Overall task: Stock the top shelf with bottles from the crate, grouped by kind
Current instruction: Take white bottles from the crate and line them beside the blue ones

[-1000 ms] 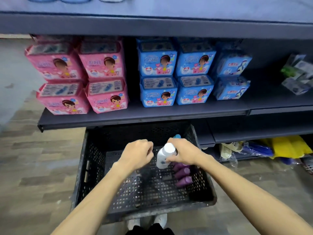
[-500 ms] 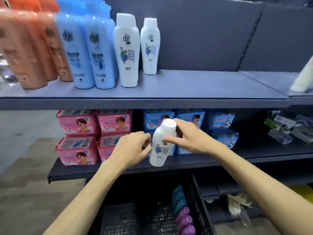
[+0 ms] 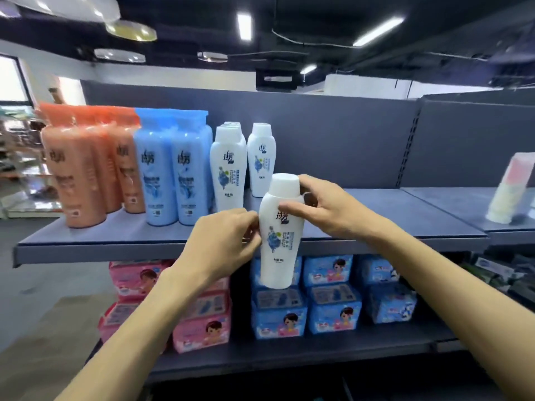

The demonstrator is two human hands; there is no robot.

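A white bottle (image 3: pixel 279 241) with a blue flower label hangs upright in front of the top shelf's (image 3: pixel 376 209) front edge. My right hand (image 3: pixel 321 208) grips its neck and cap. My left hand (image 3: pixel 224 241) touches its left side with the fingertips. On the shelf stand orange bottles (image 3: pixel 84 172) at the left, blue bottles (image 3: pixel 170 172) beside them, then white bottles (image 3: pixel 231 166) of the same kind as the held one. The crate is out of view.
The shelf is bare to the right of the white bottles up to a divider. A pale pink-capped bottle (image 3: pixel 509 189) stands on the neighbouring shelf at right. Pink packs (image 3: pixel 199 322) and blue packs (image 3: pixel 307 302) fill the lower shelf.
Both hands have lifted the white bottle from the crate up to the level of the top shelf. The view has tilted up and the crate has dropped out of sight.
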